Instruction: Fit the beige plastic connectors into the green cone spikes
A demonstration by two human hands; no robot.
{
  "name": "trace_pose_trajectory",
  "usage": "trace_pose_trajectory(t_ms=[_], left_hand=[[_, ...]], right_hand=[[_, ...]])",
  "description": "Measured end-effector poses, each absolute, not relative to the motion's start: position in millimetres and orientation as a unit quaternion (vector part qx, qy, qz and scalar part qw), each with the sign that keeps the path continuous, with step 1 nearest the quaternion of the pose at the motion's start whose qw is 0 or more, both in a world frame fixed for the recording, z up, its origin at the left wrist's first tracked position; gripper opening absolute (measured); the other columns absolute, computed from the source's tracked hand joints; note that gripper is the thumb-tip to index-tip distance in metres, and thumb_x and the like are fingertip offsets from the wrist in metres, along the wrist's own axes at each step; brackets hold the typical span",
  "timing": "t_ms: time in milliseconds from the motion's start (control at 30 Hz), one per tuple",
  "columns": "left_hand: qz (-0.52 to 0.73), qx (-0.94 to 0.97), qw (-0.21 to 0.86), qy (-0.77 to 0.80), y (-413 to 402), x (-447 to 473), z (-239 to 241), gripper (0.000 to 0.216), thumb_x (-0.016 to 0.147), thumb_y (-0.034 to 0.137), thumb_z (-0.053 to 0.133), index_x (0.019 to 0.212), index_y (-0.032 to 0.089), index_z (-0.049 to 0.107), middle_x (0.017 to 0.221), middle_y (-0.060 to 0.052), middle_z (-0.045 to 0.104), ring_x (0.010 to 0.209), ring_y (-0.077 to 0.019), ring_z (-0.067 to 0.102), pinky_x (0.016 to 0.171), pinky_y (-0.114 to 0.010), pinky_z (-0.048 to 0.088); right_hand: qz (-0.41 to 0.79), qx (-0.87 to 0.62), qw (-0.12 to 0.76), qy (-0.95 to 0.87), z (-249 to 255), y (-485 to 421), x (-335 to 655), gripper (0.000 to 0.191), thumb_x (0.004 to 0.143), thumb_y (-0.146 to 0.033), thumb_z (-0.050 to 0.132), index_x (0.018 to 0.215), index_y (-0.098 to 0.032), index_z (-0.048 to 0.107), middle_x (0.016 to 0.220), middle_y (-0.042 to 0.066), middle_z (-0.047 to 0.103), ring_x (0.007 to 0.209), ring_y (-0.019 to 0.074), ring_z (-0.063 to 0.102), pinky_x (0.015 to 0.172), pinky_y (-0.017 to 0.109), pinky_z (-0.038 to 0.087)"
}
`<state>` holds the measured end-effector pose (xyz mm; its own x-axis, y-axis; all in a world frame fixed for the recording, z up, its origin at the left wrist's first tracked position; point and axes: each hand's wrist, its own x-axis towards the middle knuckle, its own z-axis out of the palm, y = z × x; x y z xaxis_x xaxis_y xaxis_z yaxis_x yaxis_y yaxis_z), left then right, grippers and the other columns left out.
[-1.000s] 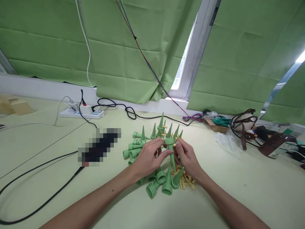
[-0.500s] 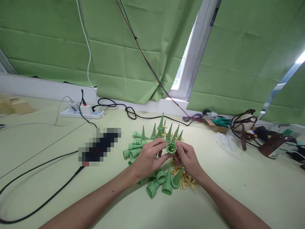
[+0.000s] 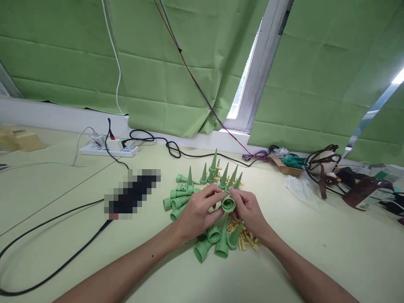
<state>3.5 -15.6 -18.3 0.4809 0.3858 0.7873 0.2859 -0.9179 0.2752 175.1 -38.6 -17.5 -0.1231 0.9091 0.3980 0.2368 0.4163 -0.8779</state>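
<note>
My left hand [image 3: 197, 212] and my right hand [image 3: 248, 210] both pinch one green cone-shaped spike [image 3: 227, 204] above the table, its round open end turned toward me. Around and under my hands lies a pile of several more green cone spikes [image 3: 181, 198], some lying flat, some standing upright behind [image 3: 221, 170]. Small yellow plastic pieces [image 3: 244, 240] are scattered below my right hand.
A black cable [image 3: 47, 240] loops across the left of the pale green table. A white power strip [image 3: 109, 148] sits at the back left. Bags, brown straps and clutter [image 3: 328, 168] lie at the back right, with green curtains behind.
The held spike pointed tip-down a second ago; it has been turned so its open end faces me and lowered slightly. Both hands stayed on it.
</note>
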Motion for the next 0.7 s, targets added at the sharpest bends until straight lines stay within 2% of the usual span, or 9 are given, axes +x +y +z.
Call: trace_pose_trajectory(t_ms=[233, 333, 467, 533, 633, 700], left_hand=[[0.468, 0.837, 0.087, 0.27, -16.1, 3.8, -15.5, 0.035, 0.076, 0.001, 0.052, 0.106, 0.019, 0.06, 0.098, -0.005, 0.059, 0.074, -0.0127, 0.054, 0.062, -0.024, 0.045], [0.477, 0.818, 0.117, 0.3, -16.9, 4.1, -11.8, 0.026, 0.079, 0.004, 0.053, 0.101, 0.018, 0.059, 0.093, -0.003, 0.059, 0.072, -0.012, 0.052, 0.063, -0.023, 0.045], [0.5, 0.774, 0.18, 0.345, -17.8, 5.7, -5.4, 0.007, 0.09, 0.02, 0.053, 0.093, 0.018, 0.059, 0.085, -0.001, 0.06, 0.067, -0.0113, 0.052, 0.061, -0.023, 0.044], [0.499, 0.752, 0.234, 0.361, -17.5, 6.3, -2.8, 0.019, 0.095, 0.029, 0.05, 0.083, 0.017, 0.058, 0.076, 0.0, 0.058, 0.064, -0.0112, 0.05, 0.058, -0.023, 0.042], [0.461, 0.732, 0.341, 0.367, -16.5, 6.4, -0.8, 0.039, 0.096, 0.042, 0.045, 0.067, 0.017, 0.05, 0.057, 0.004, 0.044, 0.051, -0.0095, 0.041, 0.048, -0.022, 0.033], [0.421, 0.724, 0.408, 0.362, -16.1, 6.1, 0.0, 0.043, 0.095, 0.048, 0.045, 0.065, 0.017, 0.048, 0.05, 0.005, 0.036, 0.044, -0.0089, 0.036, 0.043, -0.022, 0.029]], right_hand=[[0.31, -0.43, 0.511, -0.677, -18.2, -38.5, 171.8, 0.051, 0.099, -0.047, 0.04, 0.057, -0.02, 0.043, 0.045, -0.003, 0.046, 0.041, 0.0099, 0.043, 0.046, 0.024, 0.037], [0.316, -0.423, 0.516, -0.675, -19.9, -39.3, 171.4, 0.048, 0.099, -0.047, 0.039, 0.06, -0.02, 0.043, 0.048, -0.004, 0.047, 0.042, 0.0099, 0.045, 0.045, 0.023, 0.037], [0.318, -0.418, 0.522, -0.672, -20.6, -39.9, 172.7, 0.044, 0.099, -0.047, 0.04, 0.064, -0.021, 0.043, 0.051, -0.004, 0.047, 0.042, 0.0098, 0.046, 0.043, 0.023, 0.037], [0.316, -0.418, 0.523, -0.672, -20.9, -39.5, 173.4, 0.044, 0.099, -0.048, 0.041, 0.064, -0.021, 0.042, 0.051, -0.005, 0.047, 0.042, 0.0096, 0.045, 0.043, 0.023, 0.036], [0.317, -0.416, 0.519, -0.677, -22.0, -38.3, 173.8, 0.044, 0.098, -0.049, 0.042, 0.065, -0.021, 0.041, 0.05, -0.005, 0.046, 0.041, 0.0096, 0.044, 0.043, 0.023, 0.036], [0.323, -0.412, 0.512, -0.681, -22.8, -37.4, 173.9, 0.043, 0.098, -0.05, 0.043, 0.066, -0.021, 0.041, 0.05, -0.005, 0.047, 0.042, 0.0097, 0.044, 0.043, 0.023, 0.036]])
